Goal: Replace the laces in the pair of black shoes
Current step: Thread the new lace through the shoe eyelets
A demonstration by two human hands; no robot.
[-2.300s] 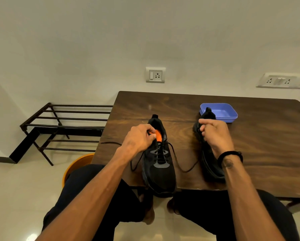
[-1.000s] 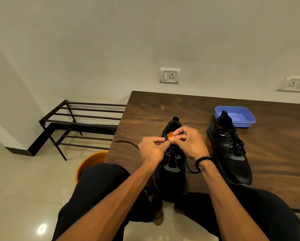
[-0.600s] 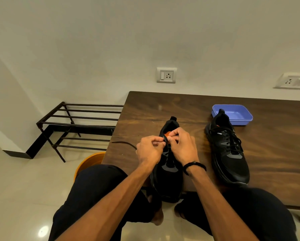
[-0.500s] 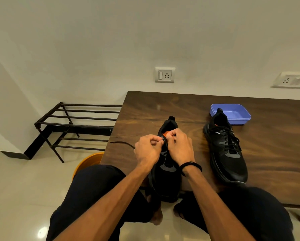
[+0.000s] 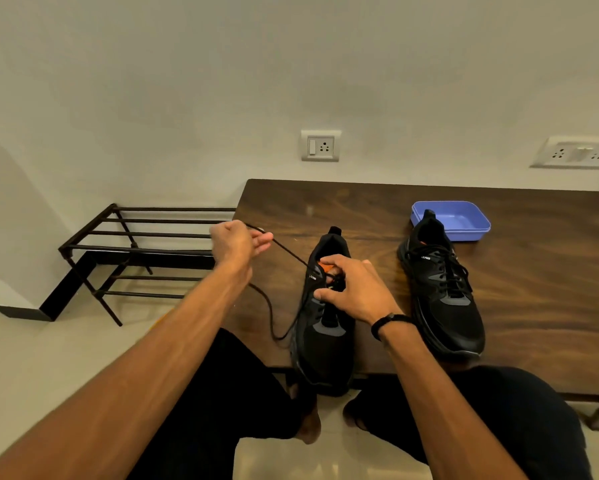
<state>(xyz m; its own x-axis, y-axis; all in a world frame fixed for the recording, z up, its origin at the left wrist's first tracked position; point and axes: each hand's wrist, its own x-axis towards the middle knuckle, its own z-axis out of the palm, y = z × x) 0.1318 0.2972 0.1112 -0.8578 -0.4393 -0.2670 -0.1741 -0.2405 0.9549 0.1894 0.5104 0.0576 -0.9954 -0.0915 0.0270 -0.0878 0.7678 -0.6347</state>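
Two black shoes stand on the dark wooden table [image 5: 533, 271]. The near shoe [image 5: 326, 344] sits at the table's front edge, its toe over the edge and an orange lining showing at its tongue. My left hand [image 5: 237, 245] pinches a black lace [image 5: 291, 252] and holds it taut, up and to the left of that shoe; the slack hangs in a loop beside the shoe. My right hand [image 5: 351, 289] grips the near shoe's upper at the eyelets. The second shoe [image 5: 442, 292], fully laced, stands to the right.
A blue plastic tray [image 5: 464, 220] lies behind the second shoe's heel. A black metal rack [image 5: 135, 251] stands on the floor left of the table. My knees are under the table's front edge. Wall sockets [image 5: 320, 146] sit above the table.
My left hand has moved up and to the left away from the near shoe, drawing the lace out taut. My right hand has stayed on the shoe's upper.
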